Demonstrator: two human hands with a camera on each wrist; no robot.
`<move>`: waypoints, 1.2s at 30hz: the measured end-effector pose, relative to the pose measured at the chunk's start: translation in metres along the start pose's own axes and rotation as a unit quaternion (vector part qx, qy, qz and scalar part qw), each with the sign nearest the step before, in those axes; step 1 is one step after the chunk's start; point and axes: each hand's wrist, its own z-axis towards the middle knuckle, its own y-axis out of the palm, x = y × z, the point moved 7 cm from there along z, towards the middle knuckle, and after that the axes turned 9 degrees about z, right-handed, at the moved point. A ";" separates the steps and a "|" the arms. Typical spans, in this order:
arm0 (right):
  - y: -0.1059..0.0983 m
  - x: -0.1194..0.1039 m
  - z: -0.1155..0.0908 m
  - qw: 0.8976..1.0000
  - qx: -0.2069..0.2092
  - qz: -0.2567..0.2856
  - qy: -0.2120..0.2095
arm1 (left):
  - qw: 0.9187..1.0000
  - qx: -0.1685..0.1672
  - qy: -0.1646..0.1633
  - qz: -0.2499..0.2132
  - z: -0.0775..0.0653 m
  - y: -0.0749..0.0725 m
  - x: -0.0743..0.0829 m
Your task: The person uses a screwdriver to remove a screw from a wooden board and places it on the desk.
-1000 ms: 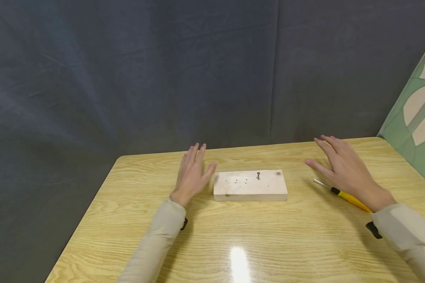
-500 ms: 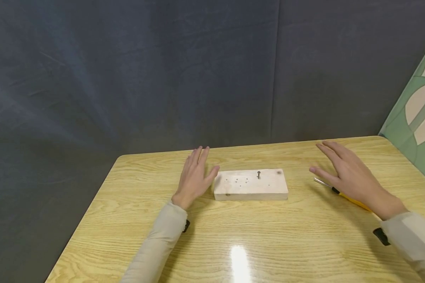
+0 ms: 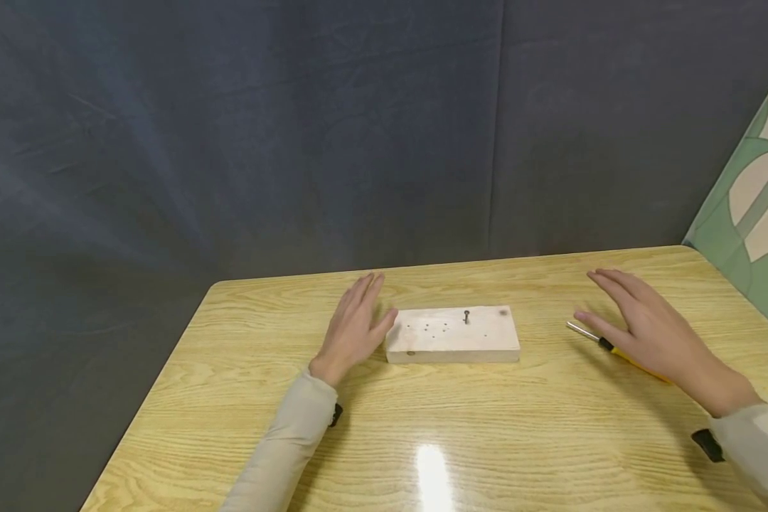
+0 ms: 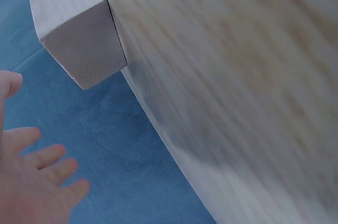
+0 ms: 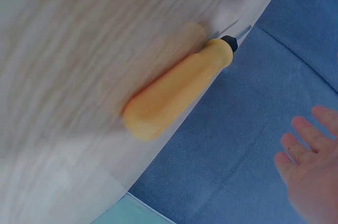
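A pale wooden block [image 3: 451, 341] lies flat on the table, with several small holes in its top. A screw [image 3: 466, 317] stands upright out of the block, right of its middle. My left hand [image 3: 352, 327] is at the block's left end, fingers straight and thumb tip overlapping the block's corner in the head view. To the right, a screwdriver [image 3: 606, 345] with a yellow and black handle lies on the table. My right hand [image 3: 653, 331] hovers over that handle with fingers extended, hiding part of it. In the right wrist view the whole yellow handle [image 5: 179, 86] shows, apart from the fingers.
The wood-grain table [image 3: 486, 441] has its far edge against a dark blue curtain [image 3: 358, 142]. A green and beige patterned panel [image 3: 755, 206] stands at the right side. A bright reflection lies on the near part of the table.
My right hand has drawn back toward me and to the right, above the screwdriver. My left hand has shifted slightly right and nearer. The block and screwdriver stay put.
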 end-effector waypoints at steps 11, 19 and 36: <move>-0.003 0.007 -0.013 1.000 -0.001 -0.006 0.006 | 0.999 -0.020 0.022 -0.036 -0.002 0.003 0.002; -0.004 0.015 -0.019 1.000 -0.009 -0.016 0.023 | 0.997 -0.052 0.034 -0.050 -0.004 0.007 0.005; 0.000 0.031 -0.033 0.999 -0.033 -0.013 0.026 | 0.989 -0.111 0.028 -0.091 -0.010 0.015 0.011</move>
